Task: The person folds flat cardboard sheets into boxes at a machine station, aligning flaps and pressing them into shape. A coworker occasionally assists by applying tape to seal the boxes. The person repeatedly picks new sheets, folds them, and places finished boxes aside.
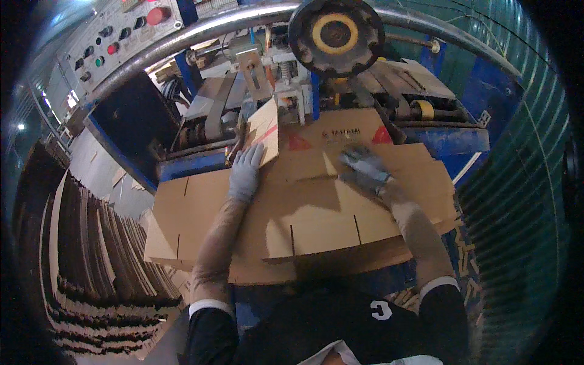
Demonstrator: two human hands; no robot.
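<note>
A large flat brown cardboard sheet (316, 228) with slots cut along its near edge lies before me, on top of further sheets. My left hand (246, 173), in a grey glove, rests with fingers stretched out against a raised cardboard flap (265, 131) with a red line. Toward the right, my gloved right hand (365, 170) lies over the sheet, slightly blurred, its fingers extended. Beyond the hands, a printed cardboard panel (340, 128) with red marks reaches in under the machine (292, 91).
A black handwheel (336, 36) hangs above the machine's middle. The control panel (118, 42) with a red button is at upper left. A metal bar (213, 30) arches across the front. Stacked cardboard (103, 255) stands on the left; a green corrugated wall (517, 213) rises right.
</note>
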